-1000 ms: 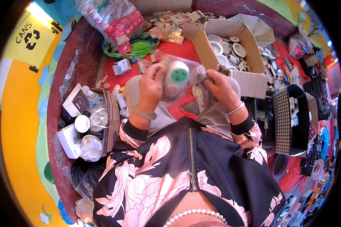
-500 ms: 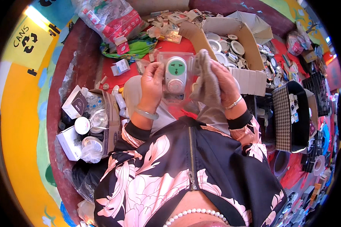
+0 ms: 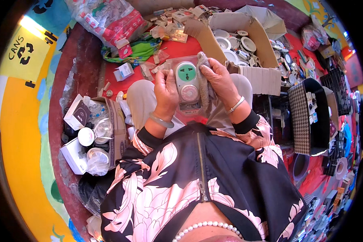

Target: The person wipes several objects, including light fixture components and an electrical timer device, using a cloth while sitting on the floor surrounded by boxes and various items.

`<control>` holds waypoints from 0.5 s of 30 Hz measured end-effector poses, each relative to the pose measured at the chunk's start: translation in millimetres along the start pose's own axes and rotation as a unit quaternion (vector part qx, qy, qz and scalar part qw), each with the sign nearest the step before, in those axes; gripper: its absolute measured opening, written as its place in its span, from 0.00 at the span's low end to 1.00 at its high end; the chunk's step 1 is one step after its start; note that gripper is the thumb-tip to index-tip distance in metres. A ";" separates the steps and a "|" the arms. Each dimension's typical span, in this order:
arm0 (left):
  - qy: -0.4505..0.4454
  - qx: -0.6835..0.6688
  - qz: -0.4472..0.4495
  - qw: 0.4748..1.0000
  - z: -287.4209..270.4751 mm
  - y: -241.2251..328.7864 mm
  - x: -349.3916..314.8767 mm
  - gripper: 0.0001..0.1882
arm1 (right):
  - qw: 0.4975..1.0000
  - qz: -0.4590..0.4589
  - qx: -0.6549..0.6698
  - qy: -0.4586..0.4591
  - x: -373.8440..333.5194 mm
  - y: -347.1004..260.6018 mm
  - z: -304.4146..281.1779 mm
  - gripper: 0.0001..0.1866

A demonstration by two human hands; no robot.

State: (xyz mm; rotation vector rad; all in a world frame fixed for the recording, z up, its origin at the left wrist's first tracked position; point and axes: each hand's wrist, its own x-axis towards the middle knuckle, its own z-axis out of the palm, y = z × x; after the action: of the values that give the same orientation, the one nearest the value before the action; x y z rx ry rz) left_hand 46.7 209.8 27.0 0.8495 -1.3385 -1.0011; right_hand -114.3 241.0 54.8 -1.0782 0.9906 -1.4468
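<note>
A plug-in timer socket (image 3: 186, 82), white with a green outlet face and a round dial below, sits in a clear plastic package above my lap. My left hand (image 3: 166, 89) pinches the package's left edge between thumb and fingers. In my right hand (image 3: 222, 82) is a grey-brown cloth (image 3: 204, 82), bunched and pressed along the package's right edge. The cloth hides that edge. My knees are spread beneath the package.
At the left stands a cardboard box (image 3: 116, 133) of white boxes and plastic-wrapped lamps. Ahead right, an open carton (image 3: 259, 82) holds round white fittings. A checked bin (image 3: 301, 127) is at the right. A stuffed plastic bag (image 3: 109, 22) and small white box (image 3: 124, 71) lie ahead.
My right hand has brought the cloth leftward against the package's edge, where it was held up beside it before. The package stays in my left hand, slightly lower on its right side.
</note>
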 end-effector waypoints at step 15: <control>0.110 -0.119 -0.083 0.983 -17.5 -12.0 27.5 0.10 | 0.987 0.042 -0.153 -0.023 -34.5 46.7 5.1 0.11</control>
State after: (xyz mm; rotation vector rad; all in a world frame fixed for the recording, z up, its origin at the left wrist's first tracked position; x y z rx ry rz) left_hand 62.1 178.7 24.8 0.8703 -0.9517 -1.1353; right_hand -95.4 269.0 7.3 -1.2678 1.2376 -1.2218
